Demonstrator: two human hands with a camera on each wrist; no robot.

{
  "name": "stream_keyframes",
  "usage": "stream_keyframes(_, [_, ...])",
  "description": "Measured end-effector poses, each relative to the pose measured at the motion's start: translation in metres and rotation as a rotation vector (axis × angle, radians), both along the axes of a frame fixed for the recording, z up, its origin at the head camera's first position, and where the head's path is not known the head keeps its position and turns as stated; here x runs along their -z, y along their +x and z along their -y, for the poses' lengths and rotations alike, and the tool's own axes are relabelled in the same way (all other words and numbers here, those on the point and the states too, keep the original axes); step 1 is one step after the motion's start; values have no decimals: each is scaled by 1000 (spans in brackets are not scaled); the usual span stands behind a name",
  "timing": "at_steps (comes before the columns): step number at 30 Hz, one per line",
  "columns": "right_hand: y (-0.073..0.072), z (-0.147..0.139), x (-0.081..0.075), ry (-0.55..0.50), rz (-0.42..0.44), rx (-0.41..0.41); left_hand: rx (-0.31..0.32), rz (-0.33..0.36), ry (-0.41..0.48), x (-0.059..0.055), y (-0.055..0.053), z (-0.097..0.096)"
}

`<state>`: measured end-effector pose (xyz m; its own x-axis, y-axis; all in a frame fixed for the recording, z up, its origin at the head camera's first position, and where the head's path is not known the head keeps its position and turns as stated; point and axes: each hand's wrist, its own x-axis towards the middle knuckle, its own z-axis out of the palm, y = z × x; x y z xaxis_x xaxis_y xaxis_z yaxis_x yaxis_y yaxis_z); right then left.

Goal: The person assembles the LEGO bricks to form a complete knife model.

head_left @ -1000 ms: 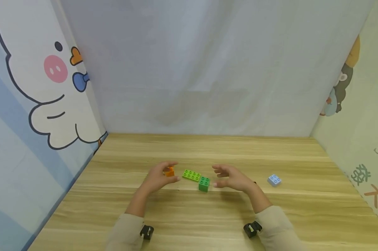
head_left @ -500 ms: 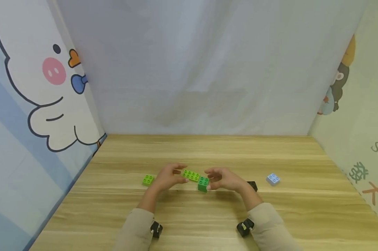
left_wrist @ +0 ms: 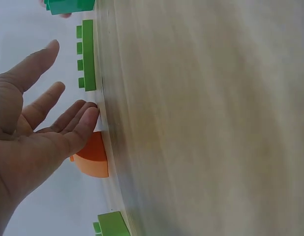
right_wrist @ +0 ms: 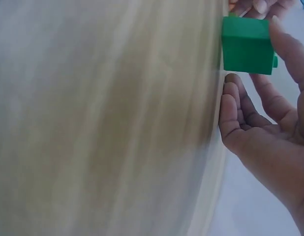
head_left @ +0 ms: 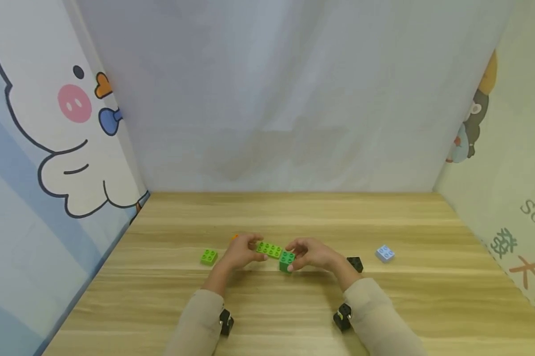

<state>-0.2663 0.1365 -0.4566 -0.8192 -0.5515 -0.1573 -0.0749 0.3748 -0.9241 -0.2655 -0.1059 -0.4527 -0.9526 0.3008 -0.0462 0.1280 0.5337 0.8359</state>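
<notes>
On the wood-grain worktop (head_left: 285,316), the person's left grip (head_left: 244,253) is spread at the left end of the long lime brick (head_left: 269,250), thumb and fingers apart. The right grip (head_left: 312,253) has thumb and index finger about the dark green brick (head_left: 286,261) — whether they pinch it, one cannot tell. That brick stands upright at the lime one's right end. An orange brick (left_wrist: 94,166) sits by the left fingers, with a small lime brick (head_left: 209,256) further left. A black block (head_left: 356,264) lies beside the right wrist; a pale blue brick (head_left: 385,253) rests well apart, farther right.
</notes>
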Motion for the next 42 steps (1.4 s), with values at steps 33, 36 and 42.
stream_keyframes(33, [2,-10,-3,44,-110,14,-75,-6,-160,9,-20,-6])
stream_keyframes(36, [3,-15,-4,50,-132,21,-86,10,-150,12,-20,-5])
stream_keyframes(42, [3,-24,-1,67,-155,33,-93,14,-106,14,-22,-1])
